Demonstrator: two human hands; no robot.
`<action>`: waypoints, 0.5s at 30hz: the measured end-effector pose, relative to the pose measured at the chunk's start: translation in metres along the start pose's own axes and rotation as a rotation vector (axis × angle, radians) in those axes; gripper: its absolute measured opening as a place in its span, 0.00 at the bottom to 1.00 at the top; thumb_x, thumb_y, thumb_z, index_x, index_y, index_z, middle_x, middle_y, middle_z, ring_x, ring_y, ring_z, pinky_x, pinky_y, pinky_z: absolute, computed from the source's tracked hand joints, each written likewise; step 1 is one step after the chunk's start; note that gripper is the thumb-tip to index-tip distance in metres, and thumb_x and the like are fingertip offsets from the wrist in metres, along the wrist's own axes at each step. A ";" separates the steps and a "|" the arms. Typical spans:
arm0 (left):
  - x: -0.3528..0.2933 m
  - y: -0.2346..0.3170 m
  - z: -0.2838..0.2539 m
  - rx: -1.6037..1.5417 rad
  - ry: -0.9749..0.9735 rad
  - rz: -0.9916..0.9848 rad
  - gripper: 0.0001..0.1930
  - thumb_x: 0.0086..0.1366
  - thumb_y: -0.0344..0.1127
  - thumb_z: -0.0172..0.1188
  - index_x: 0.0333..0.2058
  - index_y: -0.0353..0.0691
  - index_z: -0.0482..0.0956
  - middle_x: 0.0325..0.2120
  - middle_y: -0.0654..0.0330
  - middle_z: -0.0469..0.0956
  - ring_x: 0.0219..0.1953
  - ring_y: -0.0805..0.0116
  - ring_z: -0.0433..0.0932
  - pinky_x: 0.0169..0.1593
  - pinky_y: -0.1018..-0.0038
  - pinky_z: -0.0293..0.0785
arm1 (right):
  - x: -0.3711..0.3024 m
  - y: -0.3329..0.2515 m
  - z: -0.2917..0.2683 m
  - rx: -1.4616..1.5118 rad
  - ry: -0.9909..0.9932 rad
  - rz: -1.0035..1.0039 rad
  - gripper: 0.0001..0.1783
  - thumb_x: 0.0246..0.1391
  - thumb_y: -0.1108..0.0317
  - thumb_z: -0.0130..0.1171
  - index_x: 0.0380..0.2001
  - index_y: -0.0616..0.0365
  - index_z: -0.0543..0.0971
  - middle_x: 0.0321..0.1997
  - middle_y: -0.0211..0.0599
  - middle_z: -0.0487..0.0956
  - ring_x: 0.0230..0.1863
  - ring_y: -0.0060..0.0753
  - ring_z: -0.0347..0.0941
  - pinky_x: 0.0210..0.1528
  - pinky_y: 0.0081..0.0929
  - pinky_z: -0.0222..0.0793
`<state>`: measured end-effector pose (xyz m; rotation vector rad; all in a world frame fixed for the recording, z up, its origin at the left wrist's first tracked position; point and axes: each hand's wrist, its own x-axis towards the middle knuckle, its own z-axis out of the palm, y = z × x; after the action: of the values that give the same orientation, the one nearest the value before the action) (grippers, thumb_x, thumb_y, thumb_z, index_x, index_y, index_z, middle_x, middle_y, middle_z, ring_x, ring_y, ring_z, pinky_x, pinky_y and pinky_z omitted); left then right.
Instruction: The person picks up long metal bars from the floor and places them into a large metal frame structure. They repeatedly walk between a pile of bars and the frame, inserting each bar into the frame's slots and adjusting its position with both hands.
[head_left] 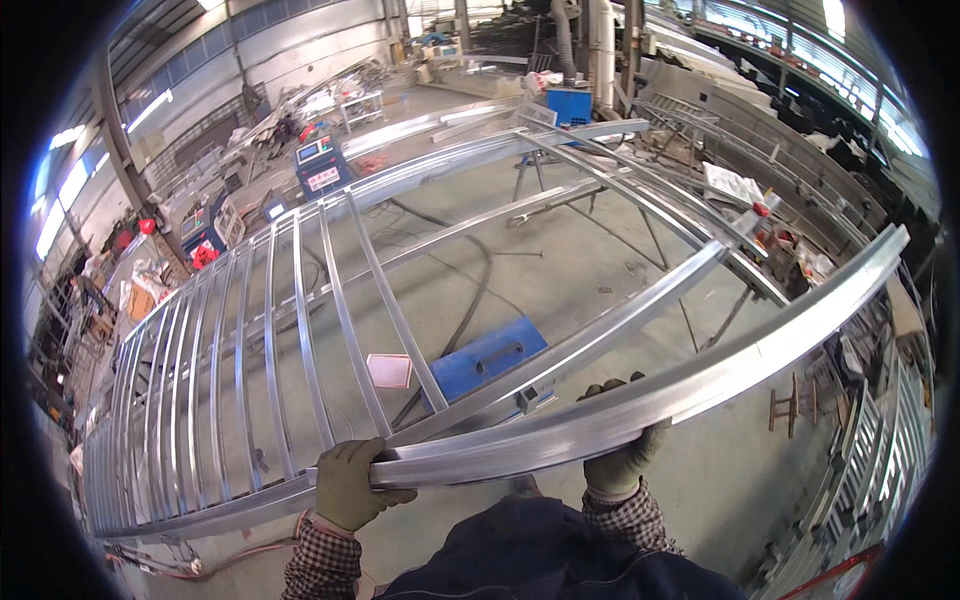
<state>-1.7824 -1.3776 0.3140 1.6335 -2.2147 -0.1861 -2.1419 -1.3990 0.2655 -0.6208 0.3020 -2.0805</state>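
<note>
A long silvery metal beam (540,432) runs across in front of me, from its near left end up to the far right. My left hand (350,485), in an olive work glove, is closed around that left end, beside the edge of a ladder-like metal frame (345,300) with several parallel bars. Further along, my right hand (618,462), gloved alike, grips the beam from below, its fingertips showing over the far side. The beam hides part of that hand. Another metal rail (600,325) of the frame lies just beyond the beam.
Under the frame, a blue toolbox (490,358) and a pinkish-white sheet (389,371) lie on the floor. A machine with a screen (320,165) stands behind. Crossbars (640,205) on stands are at the far right. Stacked slatted panels (870,470) are at right; cables (480,290) trail across the floor.
</note>
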 end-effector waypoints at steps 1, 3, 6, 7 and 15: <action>0.008 0.004 0.007 0.011 -0.010 -0.047 0.40 0.38 0.56 0.86 0.50 0.44 0.83 0.42 0.59 0.87 0.52 0.50 0.83 0.59 0.52 0.72 | 0.021 0.009 -0.007 -0.019 0.002 0.030 0.41 0.66 0.31 0.59 0.67 0.53 0.73 0.56 0.46 0.82 0.57 0.50 0.78 0.65 0.53 0.71; 0.035 0.007 0.016 0.032 -0.026 -0.133 0.39 0.39 0.56 0.86 0.50 0.45 0.84 0.43 0.58 0.87 0.51 0.50 0.83 0.60 0.52 0.72 | 0.065 0.030 -0.016 -0.028 -0.002 0.101 0.40 0.67 0.32 0.58 0.65 0.53 0.74 0.55 0.45 0.82 0.57 0.50 0.78 0.67 0.52 0.70; 0.062 0.016 0.017 0.093 -0.068 -0.126 0.38 0.41 0.56 0.85 0.49 0.44 0.84 0.42 0.55 0.87 0.49 0.49 0.84 0.58 0.52 0.75 | 0.115 0.053 -0.027 -0.045 -0.005 0.225 0.40 0.66 0.31 0.58 0.65 0.53 0.73 0.56 0.42 0.80 0.58 0.49 0.76 0.68 0.50 0.69; 0.072 0.021 0.019 0.054 -0.101 -0.150 0.37 0.42 0.57 0.84 0.49 0.44 0.83 0.41 0.56 0.86 0.48 0.49 0.85 0.55 0.52 0.76 | 0.132 0.063 -0.030 -0.042 0.002 0.250 0.41 0.65 0.30 0.59 0.64 0.53 0.74 0.56 0.41 0.80 0.59 0.46 0.76 0.65 0.48 0.71; 0.084 0.087 0.047 0.033 -0.195 -0.395 0.42 0.50 0.51 0.84 0.60 0.38 0.78 0.47 0.47 0.85 0.46 0.49 0.86 0.50 0.57 0.82 | 0.235 0.131 -0.063 0.084 0.019 0.747 0.38 0.62 0.30 0.63 0.51 0.57 0.80 0.45 0.42 0.85 0.47 0.43 0.84 0.53 0.45 0.83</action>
<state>-1.8984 -1.4349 0.3183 2.1395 -2.0097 -0.4320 -2.1898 -1.6683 0.2288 -0.3575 0.3847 -1.3720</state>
